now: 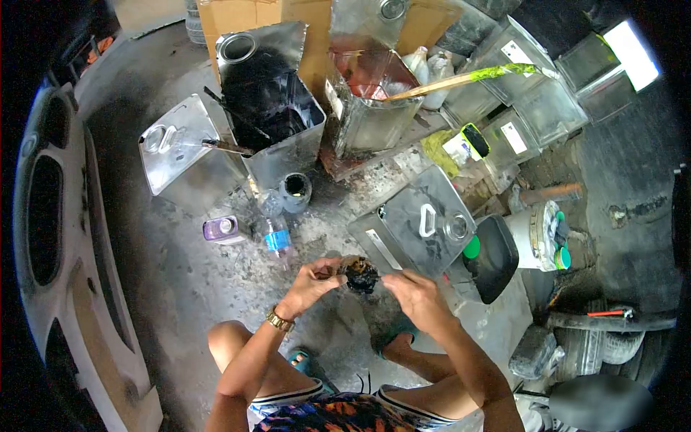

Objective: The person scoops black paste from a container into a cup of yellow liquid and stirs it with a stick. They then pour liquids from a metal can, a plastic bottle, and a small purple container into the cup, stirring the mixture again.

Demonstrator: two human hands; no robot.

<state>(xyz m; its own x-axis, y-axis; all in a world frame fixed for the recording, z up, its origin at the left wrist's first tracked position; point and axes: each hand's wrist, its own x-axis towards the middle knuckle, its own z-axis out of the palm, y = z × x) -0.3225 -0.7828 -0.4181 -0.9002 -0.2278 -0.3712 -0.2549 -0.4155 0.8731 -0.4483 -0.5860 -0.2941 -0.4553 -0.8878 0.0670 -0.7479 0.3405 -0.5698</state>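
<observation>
Head view, inspector A: What do the hands hold?

Inspector B: Left hand (311, 279) and right hand (414, 289) both pinch a small dark wad (360, 274) between their fingertips, held above the concrete floor (180, 288), over the person's knees.

A: Surroundings?

B: A closed metal can (417, 223) lies on its side just beyond the wad. Farther off stand an open can with black contents (270, 115) and an open can with red contents (371, 97); a green-tipped stick (468, 78) rests across the latter. A clear plastic bottle (273, 227) and a small purple container (223, 230) lie left of the hands. A wristwatch (279, 320) sits on the left wrist.
</observation>
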